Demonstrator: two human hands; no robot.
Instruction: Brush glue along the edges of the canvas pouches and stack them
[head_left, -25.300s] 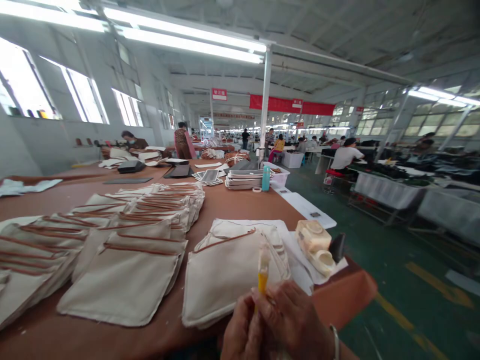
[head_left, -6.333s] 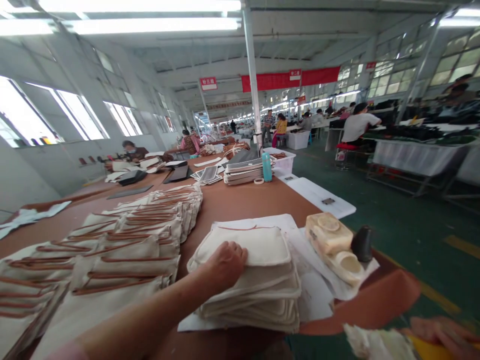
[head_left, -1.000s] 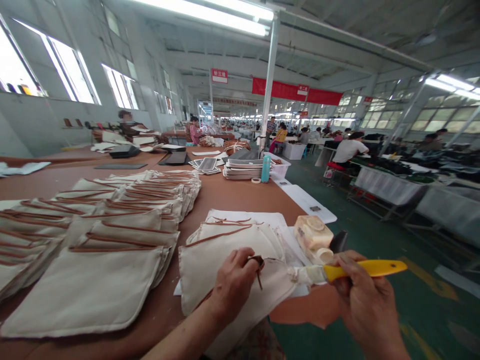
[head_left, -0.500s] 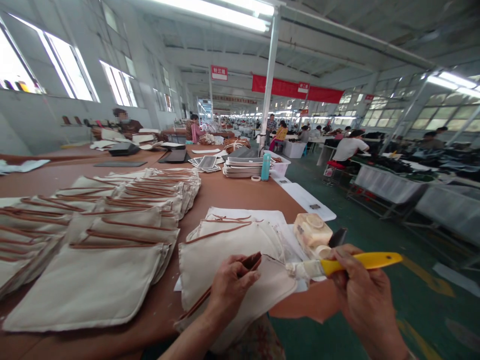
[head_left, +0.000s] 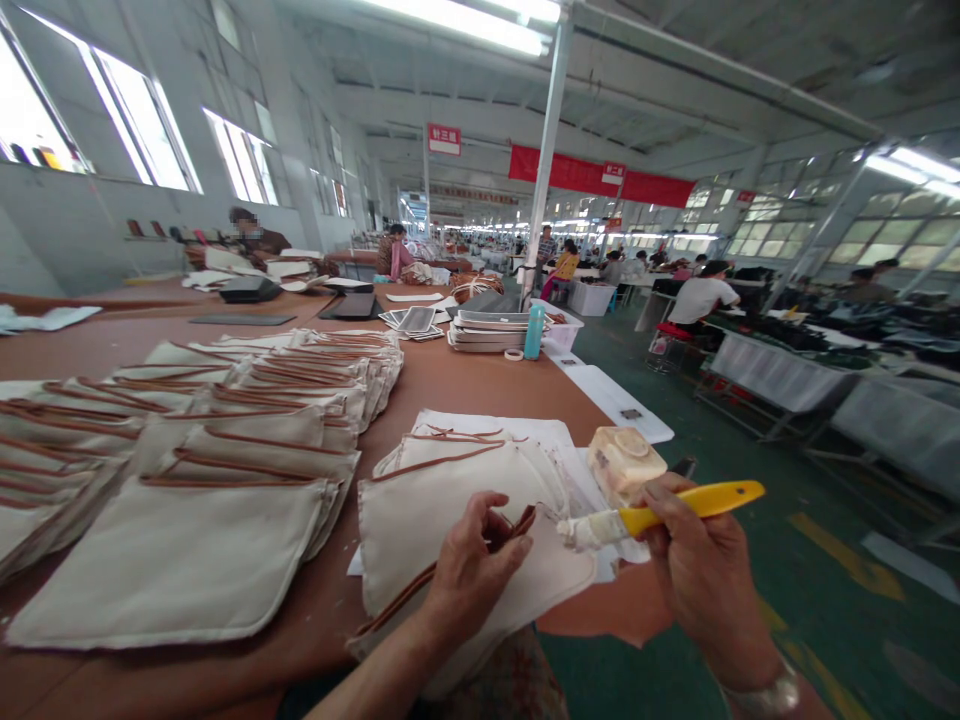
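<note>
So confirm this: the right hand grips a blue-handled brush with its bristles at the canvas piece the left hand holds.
Wrong colour. The head view shows the brush in the right hand has a yellow handle; its bristles do meet the canvas piece held by the left hand.

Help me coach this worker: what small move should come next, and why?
Probably touch the brush to the panel: the left hand folds back its trim, and the right hand has the bristles just beside that corner.
</note>
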